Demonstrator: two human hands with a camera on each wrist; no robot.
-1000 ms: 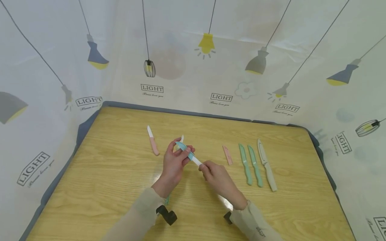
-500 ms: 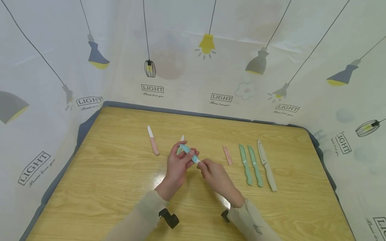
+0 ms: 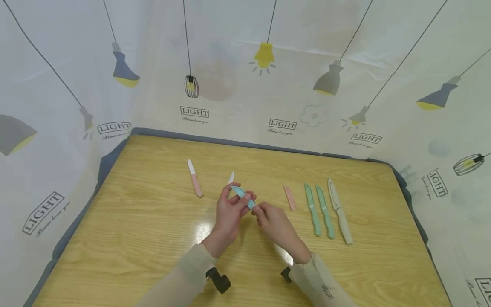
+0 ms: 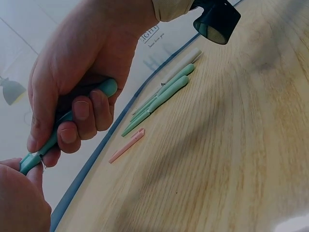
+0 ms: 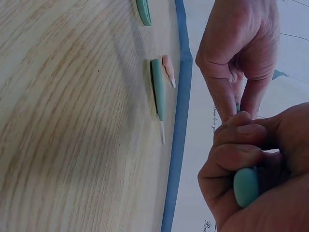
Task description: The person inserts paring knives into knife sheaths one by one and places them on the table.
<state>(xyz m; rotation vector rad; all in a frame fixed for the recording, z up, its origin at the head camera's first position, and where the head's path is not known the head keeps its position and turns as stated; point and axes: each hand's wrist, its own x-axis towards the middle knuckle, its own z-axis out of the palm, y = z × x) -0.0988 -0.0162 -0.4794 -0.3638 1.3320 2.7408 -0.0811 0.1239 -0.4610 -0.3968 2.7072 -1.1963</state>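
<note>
The left hand (image 3: 229, 213) pinches a blue-green sheath (image 3: 240, 193) between thumb and fingers; the right hand (image 3: 277, 224), close beside it, clasps the green handle (image 5: 246, 187) of the knife whose blade sits in that sheath, both held above the wooden table (image 3: 145, 221); just beyond the left hand lies a white-bladed knife (image 3: 231, 177), its handle green in the right wrist view, and further left a pink-handled knife (image 3: 197, 183); to the right lie a pink sheath (image 3: 290, 198), two green knives (image 3: 312, 209) (image 3: 324, 211) and a cream knife (image 3: 339, 209); dark lettering (image 3: 327, 293) on the right sleeve is too small to read; around the table, a pale cloth (image 3: 238, 128) printed with hanging lamps repeats a boxed "LIGHT" (image 3: 194, 112), the script beneath it unclear apart from "love you"
</note>
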